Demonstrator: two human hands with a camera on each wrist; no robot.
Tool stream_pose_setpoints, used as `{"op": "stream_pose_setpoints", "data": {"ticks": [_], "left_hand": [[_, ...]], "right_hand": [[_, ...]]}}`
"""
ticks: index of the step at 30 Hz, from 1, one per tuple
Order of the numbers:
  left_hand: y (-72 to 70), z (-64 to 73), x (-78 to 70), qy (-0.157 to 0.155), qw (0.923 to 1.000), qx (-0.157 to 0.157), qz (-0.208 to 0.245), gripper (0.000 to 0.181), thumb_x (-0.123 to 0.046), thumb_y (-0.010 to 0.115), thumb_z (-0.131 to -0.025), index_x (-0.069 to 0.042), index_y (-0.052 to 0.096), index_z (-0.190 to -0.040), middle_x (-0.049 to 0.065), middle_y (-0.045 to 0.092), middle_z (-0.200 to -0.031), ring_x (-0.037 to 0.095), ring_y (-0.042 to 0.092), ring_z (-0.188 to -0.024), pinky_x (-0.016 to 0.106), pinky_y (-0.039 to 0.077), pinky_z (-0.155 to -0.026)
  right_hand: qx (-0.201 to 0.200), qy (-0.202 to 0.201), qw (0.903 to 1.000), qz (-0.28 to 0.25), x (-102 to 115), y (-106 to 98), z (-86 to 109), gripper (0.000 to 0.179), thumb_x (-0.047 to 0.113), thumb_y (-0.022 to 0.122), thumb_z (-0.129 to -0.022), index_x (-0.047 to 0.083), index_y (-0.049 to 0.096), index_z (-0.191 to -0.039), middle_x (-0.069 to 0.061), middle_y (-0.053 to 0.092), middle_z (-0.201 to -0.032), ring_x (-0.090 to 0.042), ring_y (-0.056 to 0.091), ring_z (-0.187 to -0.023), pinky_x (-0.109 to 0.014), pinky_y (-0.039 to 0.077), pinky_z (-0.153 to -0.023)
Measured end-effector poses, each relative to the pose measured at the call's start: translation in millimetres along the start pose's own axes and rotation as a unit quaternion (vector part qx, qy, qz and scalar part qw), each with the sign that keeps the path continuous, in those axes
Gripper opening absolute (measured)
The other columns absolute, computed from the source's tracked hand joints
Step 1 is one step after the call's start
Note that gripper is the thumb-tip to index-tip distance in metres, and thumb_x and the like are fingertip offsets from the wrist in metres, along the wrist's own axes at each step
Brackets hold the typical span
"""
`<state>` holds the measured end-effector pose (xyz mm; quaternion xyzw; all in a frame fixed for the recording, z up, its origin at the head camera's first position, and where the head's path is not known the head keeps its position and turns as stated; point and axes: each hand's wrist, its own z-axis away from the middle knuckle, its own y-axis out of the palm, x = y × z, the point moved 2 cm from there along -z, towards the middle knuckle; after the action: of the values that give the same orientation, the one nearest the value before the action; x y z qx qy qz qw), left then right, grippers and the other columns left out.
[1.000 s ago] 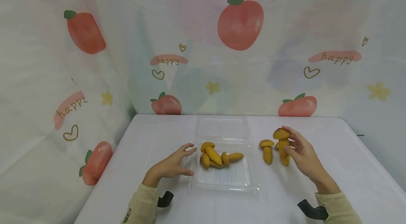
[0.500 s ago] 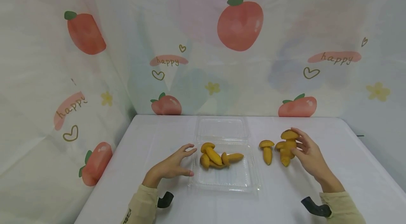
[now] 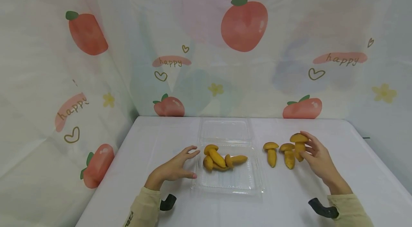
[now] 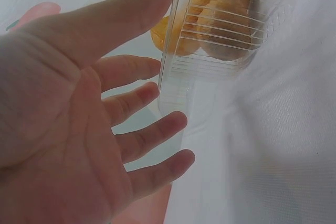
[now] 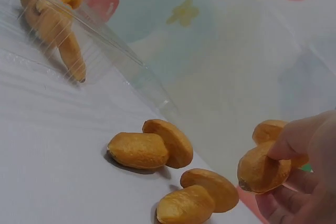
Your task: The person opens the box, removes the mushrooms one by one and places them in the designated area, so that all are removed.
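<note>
My right hand pinches a yellow-brown mushroom by its stem, cap upward, between thumb and fingers. In the right wrist view that mushroom hangs at the fingertips. Two more mushrooms lie left of it on the table, one nearer and one farther left. At the left rim of a clear plastic box, my left hand is spread with nothing in its grasp. Three mushrooms lie in the box, one resting across another and one to the right.
The box's clear lid is folded back behind it. A white-covered table holds everything. Behind it hangs a printed backdrop with fruit. Dark curved pieces stick out from both sleeves.
My right hand has moved right with its mushroom, bringing the middle mushroom on the table into full view. The left hand and the box have stayed put.
</note>
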<state>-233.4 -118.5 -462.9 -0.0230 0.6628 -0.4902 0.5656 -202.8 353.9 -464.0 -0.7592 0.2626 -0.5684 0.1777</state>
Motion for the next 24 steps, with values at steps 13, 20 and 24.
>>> {"op": "stream_pose_setpoints", "data": {"ticks": [13,20,24], "left_hand": [[0.3,-0.4,1.5,-0.003,1.0000,-0.001,-0.005,0.085,-0.019,0.080,-0.088,-0.003,0.033,-0.157,0.018,0.019,-0.167,0.043,0.025,-0.153,0.063,0.027,-0.120],[-0.8,0.7,1.7,0.007,1.0000,0.000,0.001,0.085,-0.019,0.080,-0.088,-0.001,0.033,-0.157,0.019,0.019,-0.167,0.044,0.024,-0.153,0.065,0.028,-0.119],[-1.3,1.0,1.3,0.011,0.9999,0.002,0.002,0.085,-0.019,0.079,-0.088,-0.001,0.033,-0.157,0.020,0.020,-0.167,0.044,0.025,-0.153,0.065,0.028,-0.119]], "right_hand": [[0.015,0.039,0.9990,0.015,-20,-7,0.7,0.065,-0.004,0.054,-0.098,-0.003,0.026,-0.156,-0.032,0.041,-0.143,0.024,0.039,-0.097,0.001,0.044,-0.075],[0.021,0.065,0.9967,0.045,-33,-13,1.2,0.064,-0.003,0.054,-0.098,-0.003,0.027,-0.156,-0.034,0.041,-0.145,-0.016,0.056,-0.108,0.004,0.040,-0.074],[0.025,0.071,0.9963,0.040,-36,-12,2.2,0.063,-0.004,0.052,-0.098,-0.004,0.027,-0.156,-0.035,0.039,-0.146,-0.044,0.050,-0.117,0.006,0.037,-0.074]]}}
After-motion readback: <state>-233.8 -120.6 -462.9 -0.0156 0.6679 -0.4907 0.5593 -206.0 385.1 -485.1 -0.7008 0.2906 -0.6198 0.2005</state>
